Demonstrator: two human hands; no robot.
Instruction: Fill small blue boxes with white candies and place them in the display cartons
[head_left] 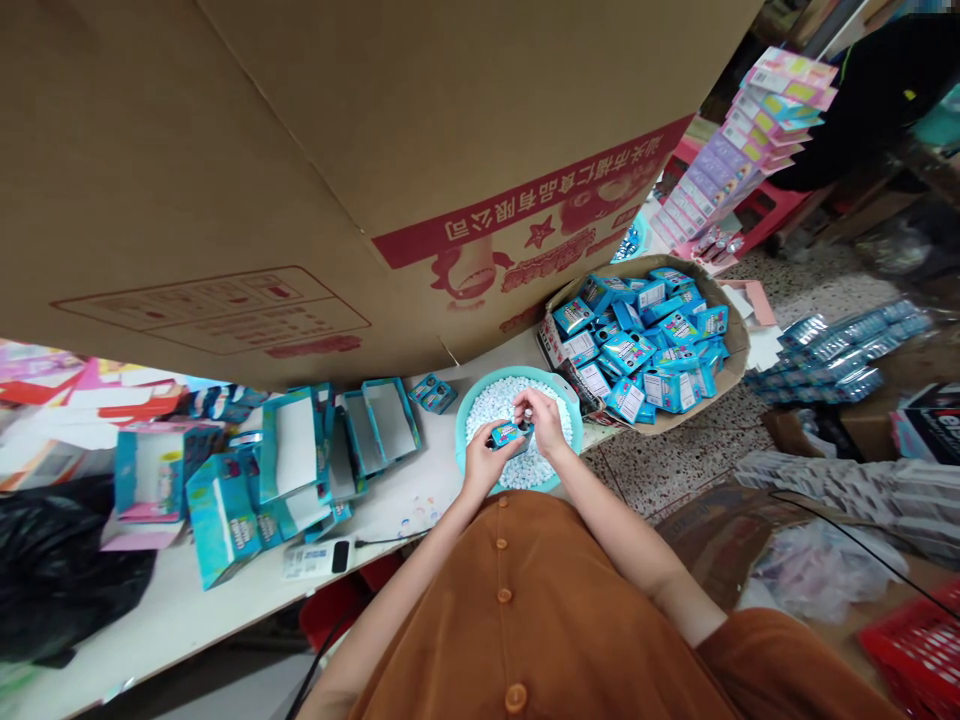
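1. Presently, we grip one small blue printed box (505,434) in the left hand (486,462). The fingers are closed on it, with the thumb along its near side.
2. We keep this box over the round light-teal plastic basin (460,436), which holds small whitish pellets (525,472). The box lies just left of the right fingertips.
3. We curl the fingers of the right hand (549,428) in toward the thumb. A small pale spot shows at their tips; we cannot tell whether they grip it.
4. We note the large brown cardboard carton (300,190) beyond the basin. Its red band carries inverted Chinese characters, including 汕头市 and 食品有限公司. Red starfish and cartoon prints appear beside the band; the smaller red text is unreadable to us.
5. We see many blue boxes (628,352) piled in the open brown cardboard tray (739,350), right of the basin. Their dark and pink lettering and white label panels are too small to read.
6. We find open blue cardboard display boxes (296,445) to the left, their printed lettering likewise unreadable.
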